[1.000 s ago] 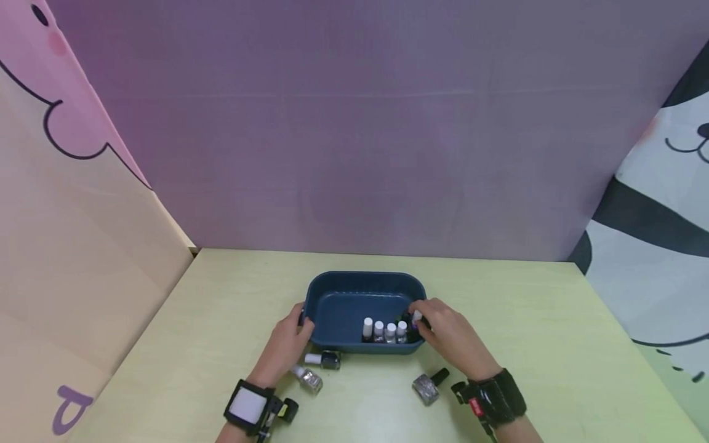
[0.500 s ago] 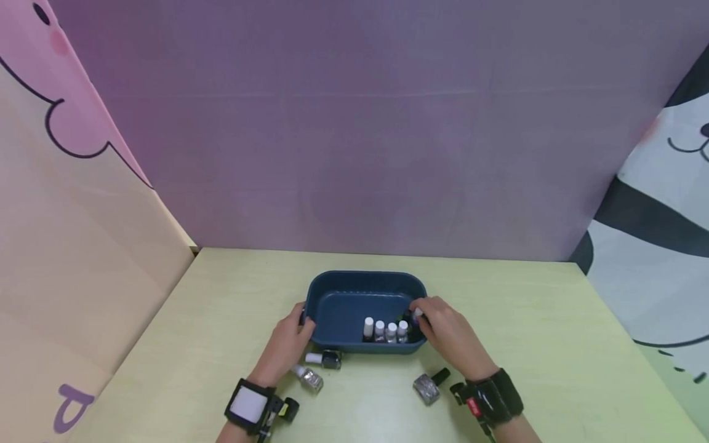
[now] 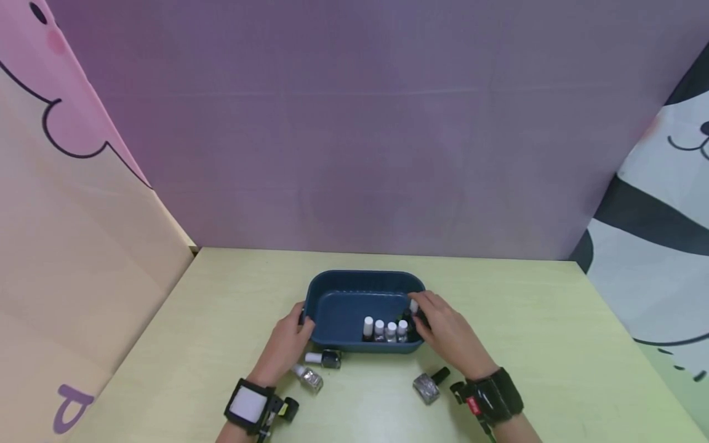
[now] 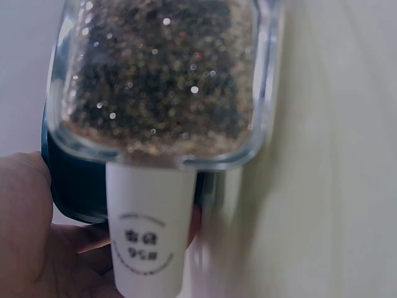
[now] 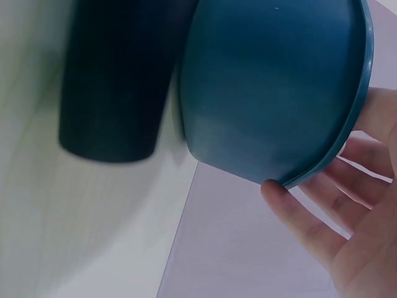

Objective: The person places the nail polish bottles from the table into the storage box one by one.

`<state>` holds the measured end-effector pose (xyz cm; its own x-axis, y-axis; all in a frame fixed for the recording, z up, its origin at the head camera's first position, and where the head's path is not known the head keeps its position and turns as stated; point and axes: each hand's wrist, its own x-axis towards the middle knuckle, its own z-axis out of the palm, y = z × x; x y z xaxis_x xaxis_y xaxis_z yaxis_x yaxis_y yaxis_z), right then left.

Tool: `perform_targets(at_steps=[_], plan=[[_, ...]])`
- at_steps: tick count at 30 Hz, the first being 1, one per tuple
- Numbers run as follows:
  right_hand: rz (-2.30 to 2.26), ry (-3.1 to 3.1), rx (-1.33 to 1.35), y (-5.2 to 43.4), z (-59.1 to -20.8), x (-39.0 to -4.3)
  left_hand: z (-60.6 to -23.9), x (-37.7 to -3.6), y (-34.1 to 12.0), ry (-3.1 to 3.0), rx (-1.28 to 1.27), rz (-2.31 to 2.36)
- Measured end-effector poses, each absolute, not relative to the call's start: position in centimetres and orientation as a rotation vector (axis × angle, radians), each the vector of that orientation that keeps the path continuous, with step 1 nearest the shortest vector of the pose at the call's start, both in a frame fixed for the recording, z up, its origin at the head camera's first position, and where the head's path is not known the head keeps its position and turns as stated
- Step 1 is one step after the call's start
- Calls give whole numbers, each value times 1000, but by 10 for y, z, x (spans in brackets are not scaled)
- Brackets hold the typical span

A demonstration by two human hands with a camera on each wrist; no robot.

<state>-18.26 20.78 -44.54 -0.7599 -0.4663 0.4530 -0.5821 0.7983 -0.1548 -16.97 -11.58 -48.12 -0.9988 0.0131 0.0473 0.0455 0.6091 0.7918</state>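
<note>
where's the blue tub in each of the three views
Head: the blue tub sits centre on the table, between both hands.
Left wrist: only a dark blue edge shows, behind the glitter bottle.
Right wrist: its outer wall fills the top right.
Shared landmark: the tub's rim.

A staged tabletop booth, set up for recording rather than lived in.
A pale green table [image 3: 554, 320] sits boxed in by a plain purple backdrop [image 3: 354, 135], with cartoon-printed panels on both sides, pink and cream at left [image 3: 66, 184], black and white at right [image 3: 659, 203]. Camera units are strapped on both wrists, and the only props are a blue tub [image 3: 343, 284] and small nail polish bottles [image 3: 384, 330].
</note>
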Motion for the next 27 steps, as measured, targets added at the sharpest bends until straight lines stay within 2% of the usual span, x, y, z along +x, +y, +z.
perform_targets(at_steps=[27], plan=[[356, -2552, 810, 206, -429, -172, -482, -171, -115, -2787, -56, -1388]])
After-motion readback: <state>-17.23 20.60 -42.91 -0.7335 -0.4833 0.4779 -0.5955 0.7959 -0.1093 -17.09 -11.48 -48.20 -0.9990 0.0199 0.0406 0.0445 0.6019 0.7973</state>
